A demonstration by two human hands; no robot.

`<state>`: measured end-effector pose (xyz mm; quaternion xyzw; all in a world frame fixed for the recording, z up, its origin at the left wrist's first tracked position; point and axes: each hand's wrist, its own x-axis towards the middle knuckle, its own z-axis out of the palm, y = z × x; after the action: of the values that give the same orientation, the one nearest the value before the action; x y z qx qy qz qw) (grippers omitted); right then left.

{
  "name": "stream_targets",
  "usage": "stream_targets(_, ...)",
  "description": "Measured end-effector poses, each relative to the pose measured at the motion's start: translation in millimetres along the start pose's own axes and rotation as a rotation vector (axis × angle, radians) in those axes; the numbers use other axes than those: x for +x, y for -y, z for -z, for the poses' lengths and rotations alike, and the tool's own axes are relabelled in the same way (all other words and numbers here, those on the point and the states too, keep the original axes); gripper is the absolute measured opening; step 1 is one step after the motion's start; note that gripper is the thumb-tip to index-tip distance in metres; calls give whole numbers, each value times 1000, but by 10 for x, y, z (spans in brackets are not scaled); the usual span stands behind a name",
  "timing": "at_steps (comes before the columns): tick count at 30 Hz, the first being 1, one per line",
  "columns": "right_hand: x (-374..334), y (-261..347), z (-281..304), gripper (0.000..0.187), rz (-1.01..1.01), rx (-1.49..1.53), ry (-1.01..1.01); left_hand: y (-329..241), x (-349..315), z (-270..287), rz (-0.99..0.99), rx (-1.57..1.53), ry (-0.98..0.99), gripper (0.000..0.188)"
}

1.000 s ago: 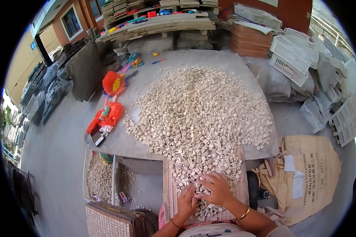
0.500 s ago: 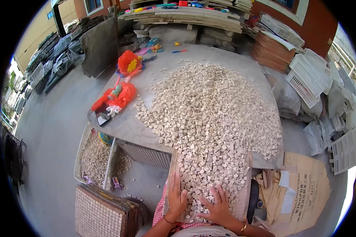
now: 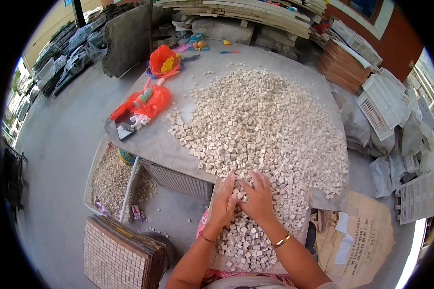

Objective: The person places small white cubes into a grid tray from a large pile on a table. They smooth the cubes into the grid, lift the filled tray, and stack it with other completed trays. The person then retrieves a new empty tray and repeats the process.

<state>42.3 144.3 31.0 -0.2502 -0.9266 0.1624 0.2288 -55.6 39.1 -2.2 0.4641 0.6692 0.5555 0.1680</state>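
Small pale stone cubes form a wide heap (image 3: pixel 265 115) that runs from the grey tabletop down onto a board (image 3: pixel 300 236) at my lap. My left hand (image 3: pixel 223 203) lies at the near edge of the heap, its fingers stretched forward and side by side. Close against it, my right hand (image 3: pixel 257 196) rests palm down on the cubes with its fingers extended. A few cubes sit in the gap between my hands. More loose cubes (image 3: pixel 248 243) lie between my forearms on the board.
A grey table (image 3: pixel 152 147) carries a red plastic bag (image 3: pixel 155 102) and a phone (image 3: pixel 124 131). To the left stand a white crate (image 3: pixel 88 190) of cubes and a stack of mosaic sheets (image 3: pixel 115 253). Right are a tan sack (image 3: pixel 371 236) and white baskets (image 3: pixel 378 103).
Both hands have moved forward, away from my body, and closer together. Loose cubes now show behind them on the board. The whole view has shifted slightly.
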Motion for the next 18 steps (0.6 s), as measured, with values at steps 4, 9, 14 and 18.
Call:
stream_targets(4, 317, -225, -72, 48, 13, 28, 28, 53, 118, 7, 9, -59, 11, 55)
stream_targets(9, 19, -237, 49, 44, 130, 42, 94, 85, 8, 8, 56, -233, 23, 50)
stream_targets(14, -295, -1, 178, 41, 218, 116, 51, -7, -203, 98, -3, -103, -48, 50)
stream_targets(18, -550, 107, 231, 36, 234, 146, 70, -80, -347, 124, -7, -67, -27, 52)
